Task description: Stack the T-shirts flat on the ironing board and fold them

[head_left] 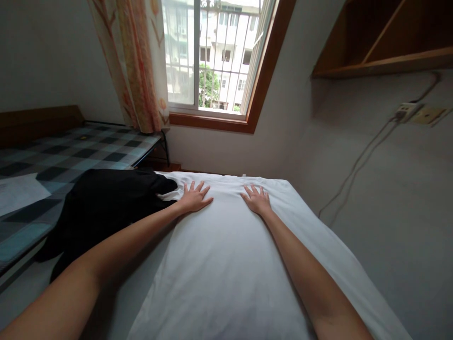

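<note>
A white cloth garment lies spread over a flat surface in front of me, running from the near edge of the view toward the wall. My left hand rests flat on its far left part, fingers spread, holding nothing. On the far right part lies my right hand, palm down with its fingers apart. A bunched black cloth sits left of the white one, its tip close to my left hand; my left forearm passes in front of it.
A bed with a checked cover stands at the left, with a paper sheet on it. A curtain hangs by the barred window. At the right, a wooden shelf juts above a socket with a hanging cord.
</note>
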{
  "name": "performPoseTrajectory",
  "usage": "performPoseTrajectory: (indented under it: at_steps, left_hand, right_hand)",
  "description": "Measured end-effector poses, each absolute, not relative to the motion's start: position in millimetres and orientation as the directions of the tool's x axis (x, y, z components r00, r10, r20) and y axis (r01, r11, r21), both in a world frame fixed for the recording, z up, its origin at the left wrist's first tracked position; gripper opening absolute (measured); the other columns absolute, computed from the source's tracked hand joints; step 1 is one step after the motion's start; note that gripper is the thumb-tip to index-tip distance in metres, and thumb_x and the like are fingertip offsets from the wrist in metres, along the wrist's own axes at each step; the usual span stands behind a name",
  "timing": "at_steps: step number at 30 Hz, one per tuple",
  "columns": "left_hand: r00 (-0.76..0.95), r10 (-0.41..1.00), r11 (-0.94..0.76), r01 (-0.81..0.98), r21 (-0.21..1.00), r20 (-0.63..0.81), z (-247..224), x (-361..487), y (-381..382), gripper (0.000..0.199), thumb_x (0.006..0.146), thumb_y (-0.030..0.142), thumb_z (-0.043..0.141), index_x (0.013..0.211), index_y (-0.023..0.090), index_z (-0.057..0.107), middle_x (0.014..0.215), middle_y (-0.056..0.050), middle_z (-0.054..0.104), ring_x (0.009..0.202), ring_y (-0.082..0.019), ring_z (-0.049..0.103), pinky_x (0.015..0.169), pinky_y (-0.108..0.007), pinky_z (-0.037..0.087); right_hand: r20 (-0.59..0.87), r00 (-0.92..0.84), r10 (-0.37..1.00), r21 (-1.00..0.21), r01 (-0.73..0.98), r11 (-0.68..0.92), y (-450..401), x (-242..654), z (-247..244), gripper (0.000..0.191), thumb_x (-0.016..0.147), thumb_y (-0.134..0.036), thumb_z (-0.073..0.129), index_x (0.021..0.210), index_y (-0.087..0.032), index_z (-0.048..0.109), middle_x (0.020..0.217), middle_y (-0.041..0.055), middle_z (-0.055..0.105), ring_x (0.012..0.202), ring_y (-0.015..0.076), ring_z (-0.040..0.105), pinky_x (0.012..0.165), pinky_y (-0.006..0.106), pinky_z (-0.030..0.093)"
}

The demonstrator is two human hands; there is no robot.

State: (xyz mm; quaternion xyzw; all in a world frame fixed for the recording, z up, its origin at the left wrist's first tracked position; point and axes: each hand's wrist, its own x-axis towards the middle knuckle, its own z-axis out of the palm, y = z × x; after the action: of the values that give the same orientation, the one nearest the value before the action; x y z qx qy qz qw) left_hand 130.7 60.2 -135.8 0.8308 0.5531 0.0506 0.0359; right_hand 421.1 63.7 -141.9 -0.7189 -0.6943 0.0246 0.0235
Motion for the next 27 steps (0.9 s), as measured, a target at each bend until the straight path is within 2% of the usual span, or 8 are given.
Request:
performPoseTrajectory:
  at_steps: [6, 9, 12, 15, 17, 21, 24, 27]
  left_hand:
    - [0.372, 0.927, -0.375, 0.919, 0.122, 0.046, -134, 128, 67, 0.073, 0.092, 0.068, 0.028, 0.152, 0.027, 0.034, 0.162, -0.011, 0.021, 0.145, -0.048, 0.016, 0.109, -0.072, 0.015]
    - [0.358, 0.919, -0.377, 0.92, 0.109, 0.162, -134, 129, 57, 0.059, 0.095, 0.055, 0.035, 0.143, 0.023, 0.047, 0.156, -0.013, 0.035, 0.141, -0.041, 0.032, 0.111, -0.061, 0.025]
    - [0.341, 0.891, -0.382, 0.92, 0.088, 0.301, -134, 130, 42, 0.039, 0.095, 0.035, 0.039, 0.12, 0.018, 0.064, 0.141, -0.013, 0.054, 0.127, -0.03, 0.05, 0.108, -0.046, 0.036]
    - [0.336, 0.881, -0.384, 0.919, 0.088, 0.333, -134, 131, 31, 0.034, 0.094, 0.028, 0.04, 0.112, 0.019, 0.067, 0.13, -0.011, 0.062, 0.119, -0.025, 0.056, 0.106, -0.041, 0.039]
    - [0.331, 0.89, -0.377, 0.921, 0.096, 0.315, -136, 133, 27, 0.036, 0.094, 0.029, 0.04, 0.117, 0.02, 0.065, 0.132, -0.009, 0.061, 0.122, -0.025, 0.054, 0.107, -0.042, 0.038]
    - [0.25, 0.933, -0.282, 0.954, 0.096, 0.259, -139, 135, 24, 0.044, 0.093, 0.037, 0.041, 0.133, 0.025, 0.057, 0.149, -0.009, 0.047, 0.137, -0.036, 0.038, 0.111, -0.061, 0.026]
    - [0.195, 0.952, -0.22, 0.972, 0.085, 0.237, -139, 137, 21, 0.049, 0.093, 0.041, 0.041, 0.138, 0.025, 0.053, 0.153, -0.012, 0.041, 0.14, -0.042, 0.032, 0.109, -0.067, 0.023]
    - [0.183, 0.952, -0.205, 0.977, 0.067, 0.245, -138, 139, 19, 0.051, 0.094, 0.041, 0.038, 0.139, 0.023, 0.052, 0.15, -0.014, 0.043, 0.14, -0.042, 0.031, 0.109, -0.07, 0.02]
  right_hand:
    - [0.044, 0.03, 0.999, -0.1, 0.995, -0.025, 75, 419, -142, 0.066, 0.095, -0.067, 0.028, 0.152, -0.034, 0.036, 0.161, 0.004, 0.027, 0.147, 0.0363, 0.02, 0.115, 0.056, 0.017]
    - [0.113, 0.033, 0.993, -0.122, 0.992, -0.019, 74, 419, -144, 0.064, 0.095, -0.063, 0.033, 0.148, -0.029, 0.044, 0.158, 0.0062, 0.035, 0.145, 0.0346, 0.025, 0.115, 0.054, 0.021]
    - [0.152, 0.039, 0.988, -0.144, 0.989, -0.017, 72, 419, -145, 0.061, 0.096, -0.058, 0.036, 0.143, -0.023, 0.051, 0.154, 0.0092, 0.041, 0.142, 0.0328, 0.031, 0.113, 0.05, 0.024]
    - [0.207, 0.025, 0.978, -0.136, 0.991, 0.003, 69, 421, -145, 0.055, 0.097, -0.051, 0.039, 0.136, -0.018, 0.058, 0.149, 0.012, 0.047, 0.139, 0.031, 0.036, 0.113, 0.047, 0.026]
    - [0.256, -0.003, 0.967, -0.114, 0.993, 0.033, 66, 422, -143, 0.048, 0.097, -0.045, 0.041, 0.129, -0.017, 0.063, 0.146, 0.0123, 0.05, 0.137, 0.0288, 0.038, 0.113, 0.044, 0.025]
    - [0.272, -0.022, 0.962, -0.066, 0.997, 0.042, 57, 413, -139, 0.042, 0.099, -0.038, 0.039, 0.123, -0.017, 0.066, 0.144, 0.0137, 0.052, 0.137, 0.0285, 0.039, 0.114, 0.047, 0.022]
    - [0.219, -0.05, 0.974, -0.069, 0.995, 0.067, 51, 393, -139, 0.047, 0.1, -0.042, 0.035, 0.133, -0.019, 0.06, 0.15, 0.0139, 0.045, 0.141, 0.0303, 0.033, 0.114, 0.051, 0.019]
    - [0.145, -0.081, 0.986, -0.104, 0.99, 0.096, 47, 373, -141, 0.055, 0.1, -0.048, 0.033, 0.144, -0.019, 0.049, 0.155, 0.0137, 0.038, 0.143, 0.0313, 0.03, 0.115, 0.052, 0.019]
